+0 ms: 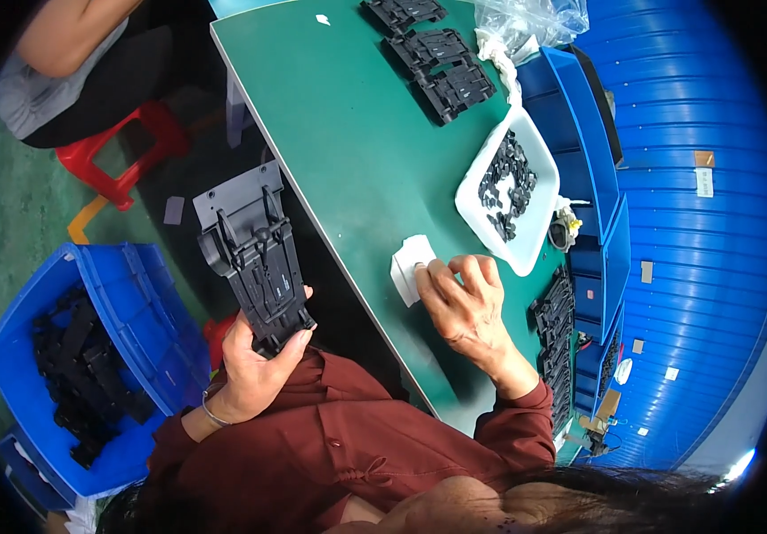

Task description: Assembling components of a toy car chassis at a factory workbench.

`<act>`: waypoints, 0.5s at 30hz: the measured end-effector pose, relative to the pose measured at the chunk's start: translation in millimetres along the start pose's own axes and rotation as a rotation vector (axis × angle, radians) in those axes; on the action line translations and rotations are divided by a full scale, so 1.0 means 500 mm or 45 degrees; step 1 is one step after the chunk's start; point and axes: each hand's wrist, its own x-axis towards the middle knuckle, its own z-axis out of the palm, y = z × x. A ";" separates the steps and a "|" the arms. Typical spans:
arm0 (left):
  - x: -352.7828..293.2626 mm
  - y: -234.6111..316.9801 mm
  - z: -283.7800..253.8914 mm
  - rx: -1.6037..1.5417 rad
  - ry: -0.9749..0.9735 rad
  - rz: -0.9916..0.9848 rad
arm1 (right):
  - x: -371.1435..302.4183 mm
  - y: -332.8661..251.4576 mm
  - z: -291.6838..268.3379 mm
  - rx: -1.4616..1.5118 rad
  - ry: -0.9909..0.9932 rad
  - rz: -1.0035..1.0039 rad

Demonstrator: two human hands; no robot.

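Observation:
My left hand [259, 365] grips the lower end of a black moulded plastic part [263, 258], a flat plate with raised ribs and posts. The part is held off the table's left edge, above my lap. Over the green table [339, 133], the fingers of my right hand [468, 303] are pressed on a white cloth or folded paper wipe [408, 262]. Whether the fingers pinch it or only press it down is hard to see, but they are closed on it.
A white tray [521, 254] of small black pieces stands beyond my right hand. Black moulded parts [454, 84] lie at the far end, more [557, 338] along the right. Blue bins [579, 116] line the wall. A blue crate [147, 276] sits left; a person [63, 53] sits on a red stool [103, 165].

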 end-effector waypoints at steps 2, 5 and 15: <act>0.000 0.000 -0.001 0.006 0.000 0.004 | 0.003 -0.004 -0.004 -0.009 -0.042 -0.024; -0.001 0.001 -0.002 -0.007 0.004 -0.018 | 0.005 -0.004 -0.009 -0.032 -0.082 -0.088; -0.001 0.004 -0.002 -0.005 0.013 -0.024 | 0.007 0.000 -0.012 -0.065 -0.098 -0.125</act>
